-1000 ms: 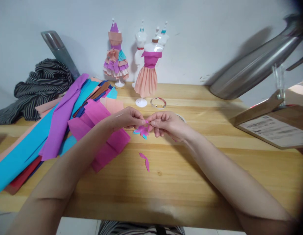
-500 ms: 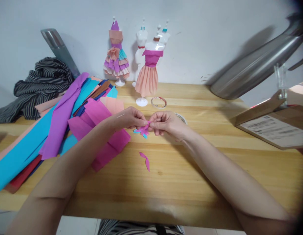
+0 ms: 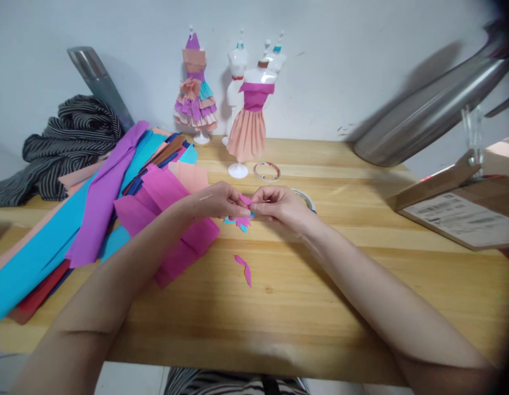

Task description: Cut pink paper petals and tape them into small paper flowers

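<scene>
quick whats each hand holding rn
Left hand: closed, fingers pinching the pink and blue paper piece.
Right hand: closed, fingers pinching the same paper piece from the other side.

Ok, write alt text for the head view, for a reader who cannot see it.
A left hand and right hand pinch a small pink-and-blue paper piece together over a wooden table. Coloured paper sheets lie at left; small mannequins in paper dresses stand at the wall behind.

Pale wall (image 3: 361,33) — wooden table (image 3: 320,307)
</scene>
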`<action>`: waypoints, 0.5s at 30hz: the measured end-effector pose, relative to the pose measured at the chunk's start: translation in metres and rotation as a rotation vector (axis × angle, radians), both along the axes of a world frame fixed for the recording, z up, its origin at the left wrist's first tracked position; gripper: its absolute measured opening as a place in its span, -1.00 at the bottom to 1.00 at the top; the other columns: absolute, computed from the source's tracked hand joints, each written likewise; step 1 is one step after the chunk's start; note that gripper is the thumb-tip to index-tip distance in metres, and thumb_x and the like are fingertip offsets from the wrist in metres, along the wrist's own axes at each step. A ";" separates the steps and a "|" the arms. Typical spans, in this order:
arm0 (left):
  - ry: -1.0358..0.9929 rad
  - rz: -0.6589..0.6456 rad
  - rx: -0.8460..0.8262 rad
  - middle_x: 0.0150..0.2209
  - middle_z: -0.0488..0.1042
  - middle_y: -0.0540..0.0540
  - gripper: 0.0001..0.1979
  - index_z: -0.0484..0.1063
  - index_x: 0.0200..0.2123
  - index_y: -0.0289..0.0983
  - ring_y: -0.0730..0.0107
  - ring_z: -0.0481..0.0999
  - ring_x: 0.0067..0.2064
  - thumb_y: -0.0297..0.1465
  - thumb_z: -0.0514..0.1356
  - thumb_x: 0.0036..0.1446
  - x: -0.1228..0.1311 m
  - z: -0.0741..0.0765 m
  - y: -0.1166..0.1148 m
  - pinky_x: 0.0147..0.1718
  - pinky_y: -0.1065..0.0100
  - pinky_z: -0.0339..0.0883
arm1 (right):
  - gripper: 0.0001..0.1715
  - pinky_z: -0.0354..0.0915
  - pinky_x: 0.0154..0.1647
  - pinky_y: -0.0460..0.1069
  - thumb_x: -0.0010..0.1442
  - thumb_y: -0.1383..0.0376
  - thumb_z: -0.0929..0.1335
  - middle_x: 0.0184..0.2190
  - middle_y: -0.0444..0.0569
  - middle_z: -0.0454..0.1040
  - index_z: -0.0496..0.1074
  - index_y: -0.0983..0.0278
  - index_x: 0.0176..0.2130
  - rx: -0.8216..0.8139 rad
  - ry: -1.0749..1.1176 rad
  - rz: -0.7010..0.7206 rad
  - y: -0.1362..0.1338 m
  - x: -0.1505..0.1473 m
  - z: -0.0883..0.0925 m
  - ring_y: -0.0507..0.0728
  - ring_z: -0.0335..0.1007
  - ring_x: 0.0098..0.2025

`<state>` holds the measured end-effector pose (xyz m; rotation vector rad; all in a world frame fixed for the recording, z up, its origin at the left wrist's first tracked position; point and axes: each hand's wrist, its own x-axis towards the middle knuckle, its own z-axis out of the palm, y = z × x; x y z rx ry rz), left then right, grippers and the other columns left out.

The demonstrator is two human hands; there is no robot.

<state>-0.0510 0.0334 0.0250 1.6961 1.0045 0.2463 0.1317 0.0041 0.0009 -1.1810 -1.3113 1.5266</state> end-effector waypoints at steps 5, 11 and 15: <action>-0.006 0.007 0.002 -0.72 0.22 0.08 -0.81 0.42 -0.60 -0.36 0.66 0.05 -0.67 -0.35 0.21 -0.07 0.000 -0.005 0.001 -0.65 0.48 -0.12 | -0.72 -0.18 -0.64 -0.11 -0.26 0.25 0.51 -0.74 -0.23 0.27 0.41 0.35 -0.55 -0.038 -0.004 -0.003 0.001 -0.004 -0.009 -0.13 -0.02 -0.69; 0.006 -0.057 -0.007 -0.73 0.17 0.09 -0.80 0.36 -0.62 -0.35 0.66 0.07 -0.67 -0.39 0.19 -0.04 -0.004 -0.003 0.004 -0.66 0.50 -0.11 | -0.77 -0.22 -0.64 -0.09 -0.20 0.24 0.45 -0.76 -0.23 0.22 0.41 0.34 -0.54 -0.051 -0.001 0.008 0.003 -0.006 -0.012 -0.12 -0.05 -0.70; -0.081 0.025 -0.083 -0.67 0.26 0.07 -0.85 0.43 -0.46 -0.36 0.65 0.17 -0.65 -0.38 0.18 0.04 -0.007 -0.005 0.008 -0.67 0.53 0.00 | -0.78 -0.23 -0.64 -0.09 -0.18 0.23 0.44 -0.77 -0.24 0.20 0.40 0.33 -0.53 -0.030 0.015 0.000 0.006 -0.005 -0.005 -0.11 -0.06 -0.70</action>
